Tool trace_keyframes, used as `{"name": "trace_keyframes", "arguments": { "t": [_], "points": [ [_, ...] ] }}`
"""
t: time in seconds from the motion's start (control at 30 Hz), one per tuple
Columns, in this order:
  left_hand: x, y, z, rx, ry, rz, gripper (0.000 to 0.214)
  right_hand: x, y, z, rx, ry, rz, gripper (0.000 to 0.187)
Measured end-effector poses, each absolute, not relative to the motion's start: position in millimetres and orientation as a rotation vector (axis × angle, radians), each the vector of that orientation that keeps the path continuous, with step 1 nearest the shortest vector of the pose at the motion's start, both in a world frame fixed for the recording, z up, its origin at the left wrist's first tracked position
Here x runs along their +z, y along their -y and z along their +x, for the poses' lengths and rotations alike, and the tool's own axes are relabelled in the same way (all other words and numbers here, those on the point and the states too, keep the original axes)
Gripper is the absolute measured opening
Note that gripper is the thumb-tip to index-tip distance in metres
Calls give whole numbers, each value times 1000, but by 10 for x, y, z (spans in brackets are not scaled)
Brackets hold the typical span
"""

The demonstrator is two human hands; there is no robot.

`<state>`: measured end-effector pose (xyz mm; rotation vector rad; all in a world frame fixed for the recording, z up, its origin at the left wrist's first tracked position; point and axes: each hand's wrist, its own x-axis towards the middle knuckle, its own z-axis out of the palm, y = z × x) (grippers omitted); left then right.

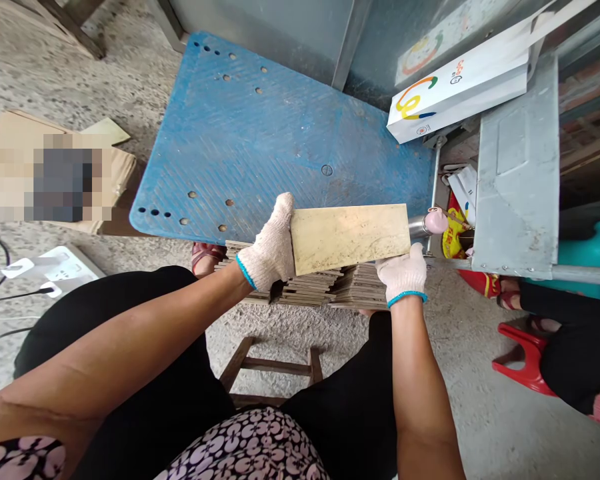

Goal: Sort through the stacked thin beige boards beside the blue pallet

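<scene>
A pale yellow rectangular board (351,235) with dark specks along its lower edge is held level between my two hands. My left hand (271,247), in a white knit glove with a blue cuff, grips its left end with the thumb pointing up. The right end rests in my right hand (404,273), gloved the same way, with the thumb at the lower corner. Fingers of both hands are partly hidden by the board. Beneath it, stacks of thin greyish boards (310,288) stand between my legs, partly covered by my hands and the board.
A blue plastic platform (280,133) with holes lies ahead. A white paper bag (460,83) leans at its right, above a grey metal panel (517,167). At left are a cardboard box (10,143) and a power strip (63,267). Another person sits by a red stool (523,360).
</scene>
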<state>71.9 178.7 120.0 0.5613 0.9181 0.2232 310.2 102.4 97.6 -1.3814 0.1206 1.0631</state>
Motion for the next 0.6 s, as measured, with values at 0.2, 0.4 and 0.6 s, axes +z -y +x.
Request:
{"name": "trace_keyframes", "arguments": {
  "t": [0.2,0.4,0.6],
  "points": [
    [1182,-1778,744,376,-928,414,95,984,-1035,3103,1098,-106,-1363,53],
    [1228,-1752,744,396,-836,281,88,1089,-1092,3070,1085,-285,-1368,48],
    [1281,-1745,722,333,-865,287,89,1148,-1087,3096,1112,-228,-1377,51]
  ]
}}
